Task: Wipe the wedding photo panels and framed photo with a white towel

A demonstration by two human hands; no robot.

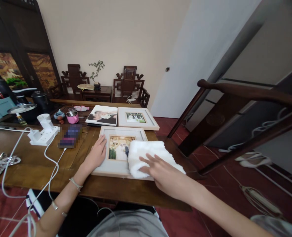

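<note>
A light wooden picture frame with a photo inside a wide pale mat lies flat near the table's front edge. My left hand rests on its left border, fingers stretched out and lying flat. Over the frame's right part is a folded white towel, which hides that side and some of the photo. My right hand presses on the towel and holds it, fingers over the top and the thumb at its fold. Behind lie a second picture frame and a photo book.
On the wooden table to the left are a phone on a cable, a white power strip, a pink cup and a clear hair clip. A dark wooden chair stands close on the right.
</note>
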